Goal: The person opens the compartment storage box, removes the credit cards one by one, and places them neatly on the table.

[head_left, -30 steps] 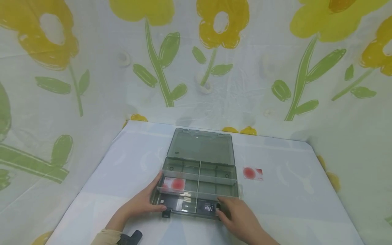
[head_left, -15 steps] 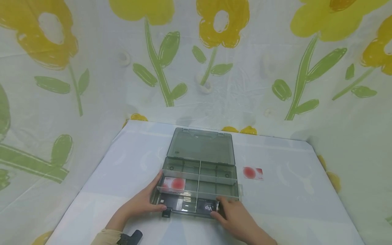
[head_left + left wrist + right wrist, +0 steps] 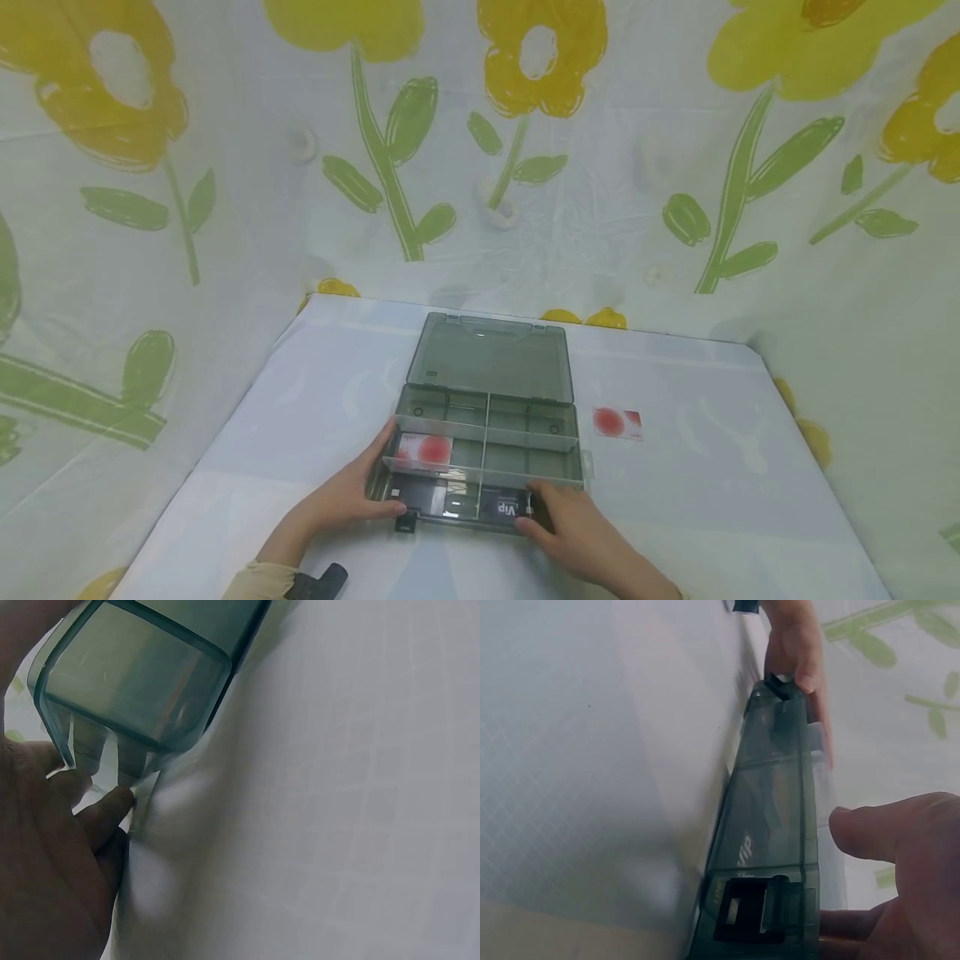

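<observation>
A smoky green clear plastic compartment box lies with its lid laid back. My left hand grips its left end, thumb at the front corner and fingers along the side. In the front right compartment is a black card marked "Vip". My right hand is over that compartment's right end, its fingertips by the card's edge; the thumb is straight in the right wrist view. A red and white card sits in the middle left compartment, a dark card in the front left one.
Another red and white card lies on the pale table right of the box. A black latch hangs off the box's front left. Behind the table rises a white cloth with yellow flowers.
My right thumb has slid a little left along the compartment's front from its place a second ago, and the hand lies slightly lower. The left hand and box stay put.
</observation>
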`<state>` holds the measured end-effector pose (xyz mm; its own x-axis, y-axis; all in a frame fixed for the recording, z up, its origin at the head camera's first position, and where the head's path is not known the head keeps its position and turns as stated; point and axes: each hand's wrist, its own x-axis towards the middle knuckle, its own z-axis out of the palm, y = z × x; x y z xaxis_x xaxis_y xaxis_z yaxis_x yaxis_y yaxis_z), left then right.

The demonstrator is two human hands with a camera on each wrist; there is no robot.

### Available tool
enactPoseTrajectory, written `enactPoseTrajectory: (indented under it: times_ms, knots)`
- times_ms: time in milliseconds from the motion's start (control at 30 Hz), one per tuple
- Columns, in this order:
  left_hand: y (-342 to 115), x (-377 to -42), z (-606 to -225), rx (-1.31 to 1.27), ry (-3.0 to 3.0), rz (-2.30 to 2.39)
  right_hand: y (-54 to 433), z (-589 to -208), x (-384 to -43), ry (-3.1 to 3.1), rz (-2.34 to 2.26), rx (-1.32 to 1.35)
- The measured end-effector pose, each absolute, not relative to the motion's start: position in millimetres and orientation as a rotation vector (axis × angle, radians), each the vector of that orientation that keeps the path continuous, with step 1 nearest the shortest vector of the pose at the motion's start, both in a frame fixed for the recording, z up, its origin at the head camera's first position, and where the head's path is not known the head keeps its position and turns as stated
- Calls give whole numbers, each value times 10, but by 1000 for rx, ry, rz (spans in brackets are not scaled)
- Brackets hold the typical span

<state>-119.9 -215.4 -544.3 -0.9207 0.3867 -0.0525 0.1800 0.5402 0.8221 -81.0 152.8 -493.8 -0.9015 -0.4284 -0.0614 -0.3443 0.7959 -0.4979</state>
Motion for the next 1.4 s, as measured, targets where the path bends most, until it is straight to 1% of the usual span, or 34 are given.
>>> enactPoseTrajectory:
  times_ms: [200,467,700,933,1400]
  knots:
    - [-2156,-1202,-5450,478,2559,1313,1536,-4898,-835,2766,-745,-587]
    - [-2157,-1203,-5448,481,2555,1317,1513,-4808,-841,2615,-848,-454]
    - [-2161,-1202,-5442,484,2548,1327,1532,-4788,-833,2544,-1031,-464]
    - [-2158,-1207,-5453,494,2545,1321,1518,-4832,-845,2543,-1095,-469]
    - [-2157,-1200,-5436,507,2550,1324,1527,-4905,-856,2375,-1371,-360]
